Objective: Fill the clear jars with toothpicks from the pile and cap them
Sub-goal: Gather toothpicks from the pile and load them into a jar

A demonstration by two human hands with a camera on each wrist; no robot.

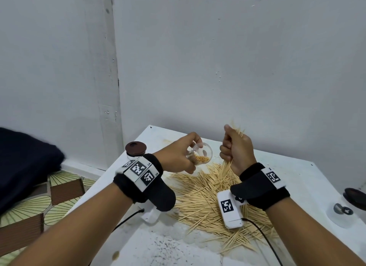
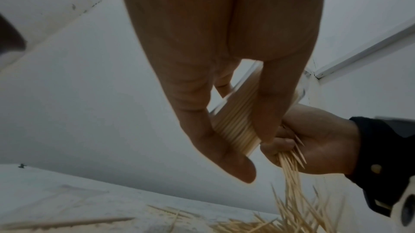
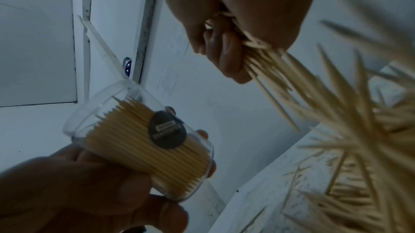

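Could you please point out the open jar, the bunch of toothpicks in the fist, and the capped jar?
open jar (image 1: 202, 154), head view, clear side wall.
bunch (image 1: 227, 167), head view, lower ends below the fist.
capped jar (image 1: 135, 147), head view, brown lid.

Three clear jars are showing: one held (image 1: 200, 154), one capped (image 1: 135, 149), one open (image 1: 341, 213). One loose cap (image 1: 355, 197) and one toothpick pile (image 1: 208, 194) are lying on the counter (image 1: 297, 172).

Pale toothpicks (image 1: 204, 194) (brown lid (image 1: 135, 147))

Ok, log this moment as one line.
left hand: holds open jar, tilted, part-filled | right hand: grips toothpick bundle beside jar | pile: on table | capped jar: behind left wrist
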